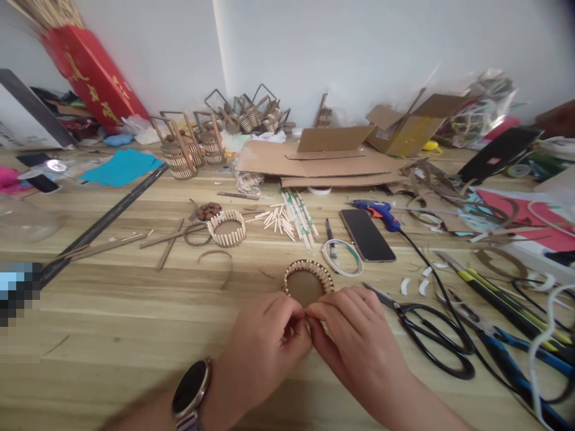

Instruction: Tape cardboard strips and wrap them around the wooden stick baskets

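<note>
A small round basket (308, 267) with upright pale sticks and a dark strip along its rim sits on the table in front of me. Both my hands are closed at its near side. The fingers of my left hand (272, 329) pinch the near rim, thumb against index finger. Close against them, fingertips touching, my right hand (354, 329) pinches the same spot. My fingers hide that part of the rim. Black-handled scissors (431, 329) lie just right of my right hand. A roll of tape (342, 257) and a pen (330, 236) lie beyond the basket.
Farther off stand a second stick ring (227, 229), loose sticks (277, 221) and finished small baskets (179, 157). To the right are a phone (367, 234), a blue glue gun (380, 212) with its cord, a utility knife (498, 299) and pliers (489, 332). Cardboard sheets (323, 167) lie behind.
</note>
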`<state>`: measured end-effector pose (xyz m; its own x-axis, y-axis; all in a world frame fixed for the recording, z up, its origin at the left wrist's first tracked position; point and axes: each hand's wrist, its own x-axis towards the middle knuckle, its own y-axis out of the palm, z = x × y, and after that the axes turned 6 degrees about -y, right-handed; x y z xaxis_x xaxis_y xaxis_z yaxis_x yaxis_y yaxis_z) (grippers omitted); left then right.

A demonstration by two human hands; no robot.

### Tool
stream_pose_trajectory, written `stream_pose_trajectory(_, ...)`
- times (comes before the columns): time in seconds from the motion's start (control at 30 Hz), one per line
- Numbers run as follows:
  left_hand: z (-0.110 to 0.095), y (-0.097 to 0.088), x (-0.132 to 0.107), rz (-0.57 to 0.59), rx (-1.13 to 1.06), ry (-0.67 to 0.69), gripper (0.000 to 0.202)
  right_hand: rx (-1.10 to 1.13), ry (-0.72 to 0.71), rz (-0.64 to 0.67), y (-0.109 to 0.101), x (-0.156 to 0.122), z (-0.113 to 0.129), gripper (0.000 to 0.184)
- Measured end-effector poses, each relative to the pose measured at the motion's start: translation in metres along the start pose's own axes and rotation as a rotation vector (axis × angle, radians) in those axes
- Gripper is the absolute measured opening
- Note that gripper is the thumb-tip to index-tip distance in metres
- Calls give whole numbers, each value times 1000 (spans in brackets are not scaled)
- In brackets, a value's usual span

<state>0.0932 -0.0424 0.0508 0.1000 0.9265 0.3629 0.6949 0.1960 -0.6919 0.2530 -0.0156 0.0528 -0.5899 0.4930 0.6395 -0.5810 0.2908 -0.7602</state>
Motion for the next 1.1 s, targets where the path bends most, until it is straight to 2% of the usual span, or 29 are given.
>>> stream_pose_trajectory(0.23,1,0,1,10,2,35,17,-33,12,-3,3,-1,1,29)
stream_pose_trajectory(0.5,-1,-5,4,91,-69,-56,16,42,9,23,-2,-1,-3,19)
stream_pose_trajectory(0.77,-2,-7,3,128,-160,-102,14,154,86,-39,-3,1,2,17)
stream_pose_trajectory(0.93,-2,-7,1,150,-374,-200,11,267,181,-60,-7,3,3,18)
stream_pose_trajectory(1.1,0,-7,12,147,-828,-490,8,350,263,-112,-11,3,3,18)
